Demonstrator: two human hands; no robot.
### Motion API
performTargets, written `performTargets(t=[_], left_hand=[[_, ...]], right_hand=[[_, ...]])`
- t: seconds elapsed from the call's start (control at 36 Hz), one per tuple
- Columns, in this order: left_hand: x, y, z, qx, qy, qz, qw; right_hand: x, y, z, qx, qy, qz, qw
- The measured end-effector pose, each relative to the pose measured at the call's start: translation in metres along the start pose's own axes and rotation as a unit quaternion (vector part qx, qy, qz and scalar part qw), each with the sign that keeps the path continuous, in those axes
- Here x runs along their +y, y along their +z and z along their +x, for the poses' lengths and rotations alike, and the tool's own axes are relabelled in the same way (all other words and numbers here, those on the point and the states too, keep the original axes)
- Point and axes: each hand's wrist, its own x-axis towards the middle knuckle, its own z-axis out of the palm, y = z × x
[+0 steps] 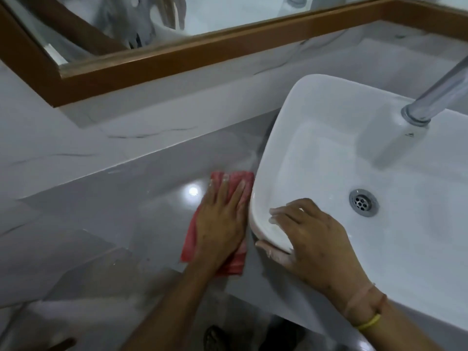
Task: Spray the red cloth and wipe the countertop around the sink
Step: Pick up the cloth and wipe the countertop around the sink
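The red cloth (192, 239) lies flat on the glossy grey countertop (121, 219), right beside the left wall of the white vessel sink (278, 138). My left hand (220, 221) presses flat on the cloth with fingers stretched out toward the wall. My right hand (311, 239) grips the sink's near left corner, fingers over the rim and thumb under it. No spray bottle is in view.
A chrome tap (430, 97) reaches over the basin from the right; a metal drain (363, 202) sits in the basin floor. A wood-framed mirror (177, 54) hangs above a marble ledge behind the counter. The floor and a foot show below the counter's front edge.
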Motion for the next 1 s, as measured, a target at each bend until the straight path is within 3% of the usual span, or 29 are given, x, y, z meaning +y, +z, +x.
performTargets(t=[0.06, 0.14, 0.25, 0.36, 0.42, 0.47, 0.56, 0.61, 0.72, 0.78, 0.86, 1.0], left_hand=[[-0.025, 0.006, -0.035, -0.003, 0.000, 0.014, 1.000], [-0.068, 0.001, -0.059, -0.028, -0.089, 0.006, 0.996], [-0.103, -0.010, -0.022, -0.033, -0.198, 0.011, 0.980], [-0.074, -0.006, 0.036, -0.034, -0.282, 0.010, 0.959], [-0.046, 0.001, 0.039, -0.025, -0.226, 0.004, 0.974], [-0.023, 0.005, 0.020, -0.022, -0.109, -0.002, 0.994], [-0.024, 0.004, -0.031, -0.012, -0.011, -0.026, 1.000], [-0.049, 0.002, -0.061, -0.026, -0.025, -0.011, 0.999], [-0.114, -0.010, -0.063, 0.001, -0.216, -0.039, 0.976], [-0.128, -0.013, -0.041, -0.009, -0.262, -0.022, 0.965], [-0.104, -0.010, -0.002, -0.009, -0.261, 0.009, 0.965], [-0.004, 0.002, -0.017, 0.000, -0.152, -0.046, 0.987]], right_hand=[[0.000, 0.000, -0.001, 0.007, 0.003, 0.004, 1.000], [0.001, 0.000, -0.002, 0.006, 0.006, 0.015, 1.000], [0.000, 0.000, 0.001, 0.007, 0.000, 0.022, 1.000], [0.000, -0.003, 0.001, -0.006, 0.007, 0.012, 1.000], [0.001, -0.003, 0.000, -0.006, 0.004, 0.010, 1.000], [0.000, -0.003, -0.001, -0.002, 0.005, 0.006, 1.000], [0.000, -0.002, -0.001, 0.013, 0.010, 0.010, 1.000], [0.000, -0.002, -0.002, 0.031, 0.012, 0.017, 0.999], [-0.002, -0.003, 0.000, 0.041, 0.004, 0.025, 0.999], [-0.002, -0.004, 0.001, 0.032, 0.000, 0.020, 0.999], [-0.002, -0.005, 0.001, 0.018, -0.004, 0.014, 1.000], [-0.002, -0.006, 0.002, 0.010, -0.006, 0.018, 1.000]])
